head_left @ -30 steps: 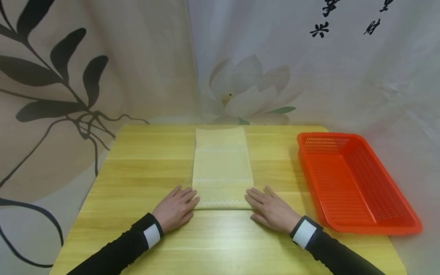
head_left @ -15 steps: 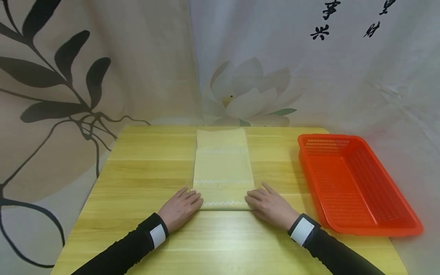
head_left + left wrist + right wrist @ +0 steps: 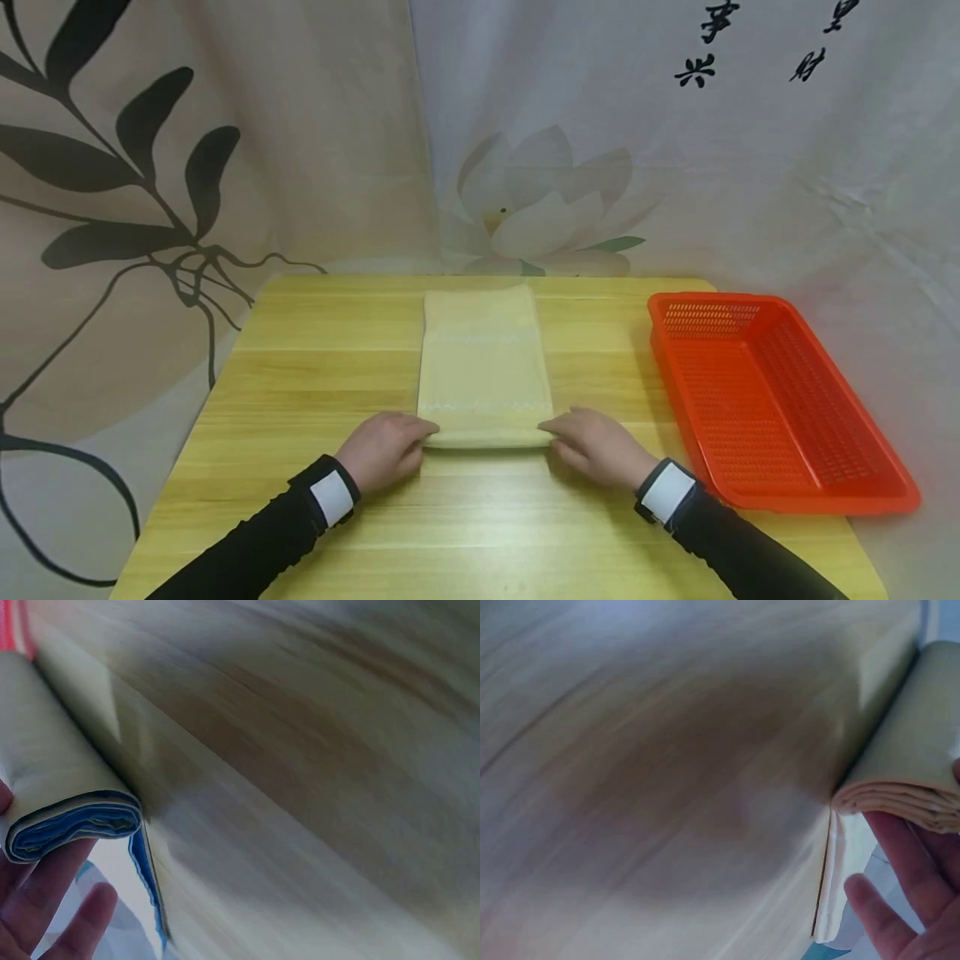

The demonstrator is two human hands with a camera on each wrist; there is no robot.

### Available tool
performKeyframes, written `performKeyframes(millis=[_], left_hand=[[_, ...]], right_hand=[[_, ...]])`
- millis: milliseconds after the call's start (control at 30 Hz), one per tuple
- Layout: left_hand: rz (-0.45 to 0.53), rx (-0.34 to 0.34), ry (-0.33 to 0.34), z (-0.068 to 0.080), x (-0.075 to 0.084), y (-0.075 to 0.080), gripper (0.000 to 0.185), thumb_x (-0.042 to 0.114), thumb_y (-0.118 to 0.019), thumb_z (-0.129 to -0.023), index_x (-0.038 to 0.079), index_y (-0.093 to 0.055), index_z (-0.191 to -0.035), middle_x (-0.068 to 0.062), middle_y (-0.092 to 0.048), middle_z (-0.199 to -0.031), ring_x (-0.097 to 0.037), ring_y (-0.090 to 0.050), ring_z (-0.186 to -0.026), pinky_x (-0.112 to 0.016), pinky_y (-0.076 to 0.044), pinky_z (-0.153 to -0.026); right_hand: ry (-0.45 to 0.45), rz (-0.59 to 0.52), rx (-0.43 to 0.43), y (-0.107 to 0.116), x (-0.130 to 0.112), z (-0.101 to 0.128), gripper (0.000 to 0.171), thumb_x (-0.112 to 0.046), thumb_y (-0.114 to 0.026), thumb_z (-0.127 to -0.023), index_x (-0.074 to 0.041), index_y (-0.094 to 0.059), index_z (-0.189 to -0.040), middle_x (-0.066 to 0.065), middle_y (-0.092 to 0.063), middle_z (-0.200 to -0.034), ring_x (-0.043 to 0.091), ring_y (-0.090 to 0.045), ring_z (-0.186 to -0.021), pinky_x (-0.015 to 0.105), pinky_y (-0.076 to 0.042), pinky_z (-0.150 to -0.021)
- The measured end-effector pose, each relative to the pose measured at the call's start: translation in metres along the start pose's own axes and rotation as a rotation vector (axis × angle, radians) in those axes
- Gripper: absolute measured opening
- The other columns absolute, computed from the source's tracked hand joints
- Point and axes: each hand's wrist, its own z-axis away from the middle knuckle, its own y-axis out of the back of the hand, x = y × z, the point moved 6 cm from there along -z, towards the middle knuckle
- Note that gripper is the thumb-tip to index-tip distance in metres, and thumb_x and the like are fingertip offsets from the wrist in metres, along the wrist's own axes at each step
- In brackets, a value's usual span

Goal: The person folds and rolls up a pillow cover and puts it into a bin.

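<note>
A pale yellow cloth lies lengthwise on the table, its near end wound into a flat, layered roll. My left hand grips the roll's left end between thumb and fingers. At the right end my right hand pinches it in the same way. Blue edges show between the layers of the roll in the left wrist view, with fingers underneath. Tan layered edges mark the roll's other end in the right wrist view. Faint white zigzag stitching crosses the flat part.
An orange-red plastic basket with perforated walls stands at the table's right side, beyond my right hand. Behind the wooden table hangs a printed curtain with leaves and a flower.
Both hands have gone from lying flat at the cloth's near corners to gripping its rolled end. That end has turned over and shifted slightly away, covering the nearest zigzag line.
</note>
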Motion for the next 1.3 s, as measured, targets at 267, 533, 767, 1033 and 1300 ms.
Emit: performKeyframes(millis=[267,533,767,1033,1300], left_hand=[[0.137,0.009,0.1,0.002,-0.006,0.007,0.035,0.012,-0.074,-0.091,0.009,-0.076,-0.126,-0.009,-0.08,-0.118,-0.021,-0.077,-0.101,-0.045,-0.063,-0.091],[0.12,0.071,0.137,0.002,-0.011,0.006,0.039,0.026,-0.085,-0.093,0.01,-0.076,-0.127,-0.009,-0.079,-0.117,-0.025,-0.077,-0.105,-0.045,-0.063,-0.09],[0.14,0.102,0.163,-0.002,-0.015,0.005,0.032,0.022,-0.084,-0.094,0.01,-0.077,-0.123,-0.011,-0.079,-0.117,-0.028,-0.077,-0.107,-0.047,-0.062,-0.093],[0.218,0.044,0.266,-0.011,-0.026,0.002,0.03,0.022,-0.08,-0.098,0.011,-0.078,-0.126,-0.01,-0.078,-0.121,-0.024,-0.075,-0.102,-0.048,-0.062,-0.094],[0.253,0.05,0.294,-0.015,-0.031,0.001,0.029,0.022,-0.079,-0.099,0.009,-0.078,-0.125,-0.012,-0.078,-0.123,-0.028,-0.075,-0.106,-0.05,-0.061,-0.095]], right_hand=[[-0.172,-0.238,-0.041,0.002,0.012,-0.007,0.028,-0.016,-0.067,-0.105,-0.012,-0.075,-0.131,0.001,-0.08,-0.109,0.003,-0.064,-0.076,0.033,-0.06,-0.079],[-0.213,-0.307,-0.034,0.001,0.021,-0.013,0.027,-0.015,-0.067,-0.105,-0.01,-0.075,-0.131,-0.002,-0.077,-0.096,-0.003,-0.053,-0.063,0.024,-0.052,-0.062],[-0.204,-0.239,0.033,0.003,0.02,-0.013,0.032,-0.017,-0.07,-0.104,-0.01,-0.073,-0.134,0.002,-0.078,-0.103,0.009,-0.068,-0.077,0.036,-0.061,-0.079],[0.057,0.082,0.173,0.013,-0.008,-0.001,0.058,-0.015,-0.088,-0.086,-0.008,-0.069,-0.141,0.015,-0.067,-0.144,0.035,-0.065,-0.129,0.055,-0.053,-0.109],[0.119,0.164,0.193,0.009,-0.019,0.009,0.056,-0.018,-0.091,-0.082,-0.008,-0.074,-0.134,0.02,-0.06,-0.151,0.038,-0.06,-0.136,0.061,-0.048,-0.113]])
